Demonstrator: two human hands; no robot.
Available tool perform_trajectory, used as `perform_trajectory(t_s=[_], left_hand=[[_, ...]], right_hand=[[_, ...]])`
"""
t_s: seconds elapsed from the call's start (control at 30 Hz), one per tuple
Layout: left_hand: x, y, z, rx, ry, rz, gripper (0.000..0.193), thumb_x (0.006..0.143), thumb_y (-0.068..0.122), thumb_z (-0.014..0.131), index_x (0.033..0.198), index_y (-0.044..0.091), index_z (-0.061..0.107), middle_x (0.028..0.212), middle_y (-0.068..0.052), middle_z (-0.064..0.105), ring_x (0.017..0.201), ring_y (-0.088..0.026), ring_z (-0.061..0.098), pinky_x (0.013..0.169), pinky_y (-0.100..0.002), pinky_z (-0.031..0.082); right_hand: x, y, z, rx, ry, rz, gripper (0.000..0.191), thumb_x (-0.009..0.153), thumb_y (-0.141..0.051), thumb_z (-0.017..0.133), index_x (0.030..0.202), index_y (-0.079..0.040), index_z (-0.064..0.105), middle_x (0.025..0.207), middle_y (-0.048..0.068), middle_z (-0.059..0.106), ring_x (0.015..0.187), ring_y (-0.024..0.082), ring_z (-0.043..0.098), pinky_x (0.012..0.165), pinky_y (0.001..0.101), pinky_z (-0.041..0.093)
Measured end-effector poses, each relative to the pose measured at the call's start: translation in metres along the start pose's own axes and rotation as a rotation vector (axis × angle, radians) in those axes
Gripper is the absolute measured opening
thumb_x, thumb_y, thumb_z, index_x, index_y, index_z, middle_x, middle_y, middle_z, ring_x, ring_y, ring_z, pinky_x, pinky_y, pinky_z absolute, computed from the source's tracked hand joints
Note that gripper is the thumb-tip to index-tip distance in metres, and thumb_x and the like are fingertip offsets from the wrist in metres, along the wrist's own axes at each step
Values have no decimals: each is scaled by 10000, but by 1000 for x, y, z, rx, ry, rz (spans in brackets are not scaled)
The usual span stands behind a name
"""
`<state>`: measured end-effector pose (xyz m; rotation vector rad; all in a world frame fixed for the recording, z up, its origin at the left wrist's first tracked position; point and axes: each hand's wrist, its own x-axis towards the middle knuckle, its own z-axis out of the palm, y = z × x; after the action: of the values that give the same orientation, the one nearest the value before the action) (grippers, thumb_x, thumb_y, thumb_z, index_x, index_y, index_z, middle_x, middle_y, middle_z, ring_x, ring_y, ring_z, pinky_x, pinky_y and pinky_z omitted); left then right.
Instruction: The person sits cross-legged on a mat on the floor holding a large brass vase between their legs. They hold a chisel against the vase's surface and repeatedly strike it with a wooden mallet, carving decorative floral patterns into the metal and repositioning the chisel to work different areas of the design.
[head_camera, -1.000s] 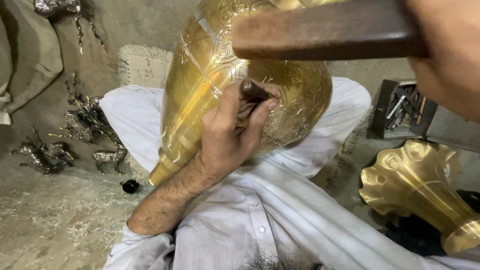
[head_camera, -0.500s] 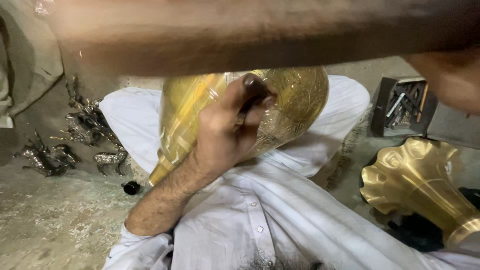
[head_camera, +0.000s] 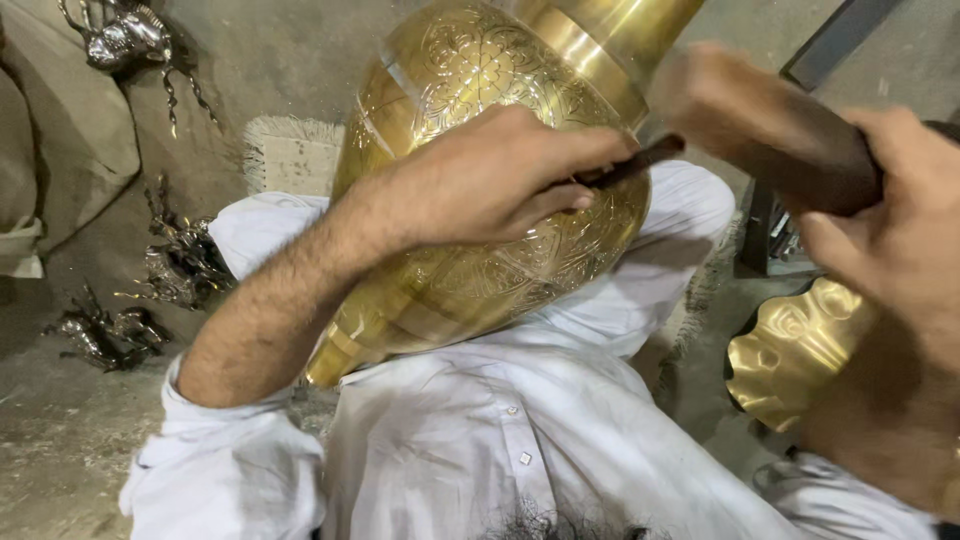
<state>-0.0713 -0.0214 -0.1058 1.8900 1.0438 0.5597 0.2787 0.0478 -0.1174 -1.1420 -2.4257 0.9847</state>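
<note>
The brass vase (head_camera: 480, 180) at upper centre is glossy gold metal, engraved with fine floral patterns. The mallet (head_camera: 770, 130) at upper right looks like dark, matt wood. The shirt (head_camera: 520, 440) is white, creased cloth.

Blurred wooden mallet (head_camera: 770, 125); brass vase (head_camera: 480, 170) top cut off

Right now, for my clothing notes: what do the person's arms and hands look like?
Both hands are bare, no gloves, rings or watch visible. The left hand leads to a hairy forearm with a white sleeve pushed up to the elbow. The right hand is blurred; its white cuff shows at the frame's edge.
</note>
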Motion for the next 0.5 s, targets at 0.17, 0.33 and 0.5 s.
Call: perform_trajectory(t_s=[0.17,0.33,0.5], left_hand=[[31,-1,-6,66,-263,129,364,957,207,712,1304,140,625,932,-94,775,845,-289,766,778,-497,578],[44,-4,-12,71,-354,210,382,918,201,745,1269,107,628,978,-96,776,925,-311,752,817,-481,587],[50,-6,-14,15,-432,252,363,951,213,721,1291,133,622,1000,-80,777,919,-292,755,795,-481,585]], right_hand=[[-67,15,70,238,272,238,276,992,-14,869,1086,24,613,930,78,676,786,158,659,739,268,543],[-95,0,108,606,558,349,222,1049,-17,814,1123,18,607,1016,62,668,917,120,643,863,261,525],[-89,-14,97,-33,351,302,338,993,-87,837,1160,54,579,944,136,675,842,166,660,798,315,528]])
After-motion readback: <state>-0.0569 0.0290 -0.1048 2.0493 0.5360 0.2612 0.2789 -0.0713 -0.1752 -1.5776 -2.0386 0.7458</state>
